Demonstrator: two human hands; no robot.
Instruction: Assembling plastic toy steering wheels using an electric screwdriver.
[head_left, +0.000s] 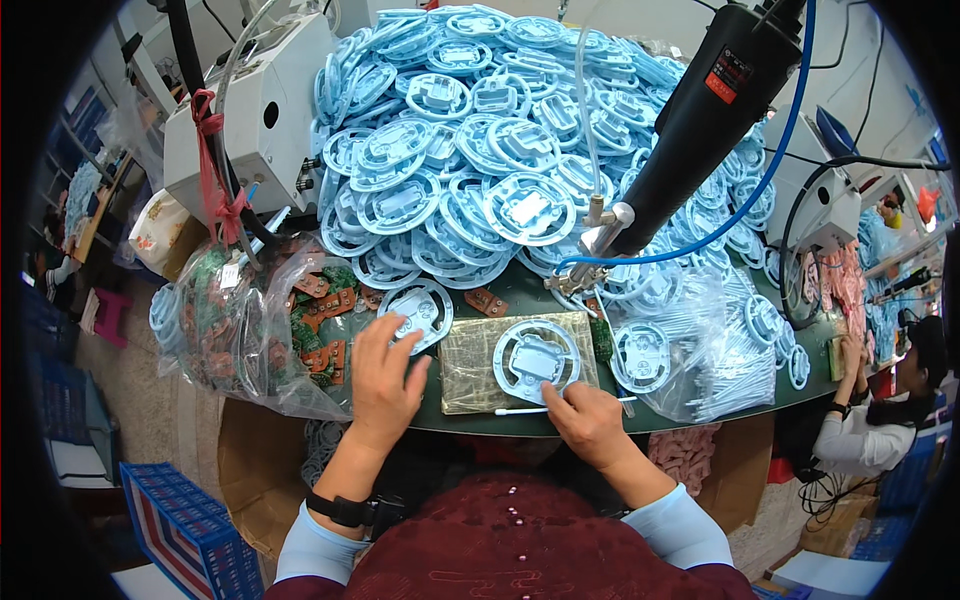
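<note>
A round light-blue plastic part [536, 362] with a moulded centre lies on a worn yellowish block [470, 375]. My right hand [588, 420] is closed at its lower edge, fingertips by the rim. A thin white stick [518, 410] passes through the fingers of that hand and shows on both sides. My left hand [388, 375] is open, fingers spread, left of the block. Just beyond its fingertips lies another light-blue round part [418, 312]. A third round part [640, 357] sits right of the block.
A tall heap of light-blue parts [470, 150] fills the far table. A black electric screwdriver [690, 130] hangs at the right. Clear bags hold circuit boards [225, 320] on the left and thin sticks [735, 350] on the right. A co-worker [870, 430] sits at the far right.
</note>
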